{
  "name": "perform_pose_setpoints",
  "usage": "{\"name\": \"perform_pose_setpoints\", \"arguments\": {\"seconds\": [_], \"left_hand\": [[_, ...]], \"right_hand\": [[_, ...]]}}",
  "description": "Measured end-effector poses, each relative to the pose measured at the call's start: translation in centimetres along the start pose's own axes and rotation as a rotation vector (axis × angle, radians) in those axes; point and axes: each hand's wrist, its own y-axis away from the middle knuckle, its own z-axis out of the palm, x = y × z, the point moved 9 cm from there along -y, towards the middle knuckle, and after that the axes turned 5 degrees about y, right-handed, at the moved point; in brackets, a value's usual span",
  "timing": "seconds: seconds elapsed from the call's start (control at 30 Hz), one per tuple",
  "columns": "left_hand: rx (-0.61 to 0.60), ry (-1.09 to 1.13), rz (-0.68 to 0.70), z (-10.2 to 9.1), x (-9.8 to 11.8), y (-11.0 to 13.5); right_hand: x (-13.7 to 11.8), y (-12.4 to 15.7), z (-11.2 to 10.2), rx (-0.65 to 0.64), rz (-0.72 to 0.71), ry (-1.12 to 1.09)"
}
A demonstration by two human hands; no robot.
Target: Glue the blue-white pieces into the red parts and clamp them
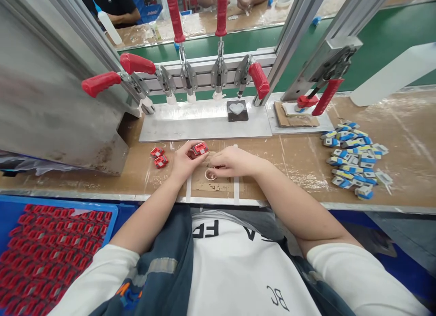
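My left hand (pixel 184 164) is closed on a small red plastic part (pixel 200 148), shaped like a toy car body, pinched between thumb and fingers above the bench. Just right of it, my right hand (pixel 231 162) has its fingers curled together over a small round clear dish (pixel 210 174). Whatever those fingers hold, if anything, is too small or hidden to make out. To the left of my left hand lie two more red parts (pixel 161 161), one behind the other.
A metal plate (pixel 204 125) lies under a row of red-handled toggle clamps (pixel 260 80), with a heart-marked block (pixel 237 111) on it. Blue, white and yellow parts (pixel 354 157) are heaped at right. A blue crate (pixel 114 216) holds many red parts. Other people sit across the bench.
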Motion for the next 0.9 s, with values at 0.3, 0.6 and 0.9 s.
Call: {"name": "perform_pose_setpoints", "arguments": {"seconds": [0.3, 0.6, 0.9], "left_hand": [[-0.047, 0.069, -0.096, 0.4, -2.3, -0.3], [-0.095, -0.102, -0.003, 1.0, -1.0, -0.1], [-0.1, -0.186, 0.033, 1.2, -0.6, -0.1]], "right_hand": [[2.9, 0.3, -2.4, 0.323, 0.151, -0.252], [5.7, 1.3, -3.5, 0.6, 0.427, -0.249], [6.0, 1.1, -2.8, 0.555, 0.437, -0.215]]}}
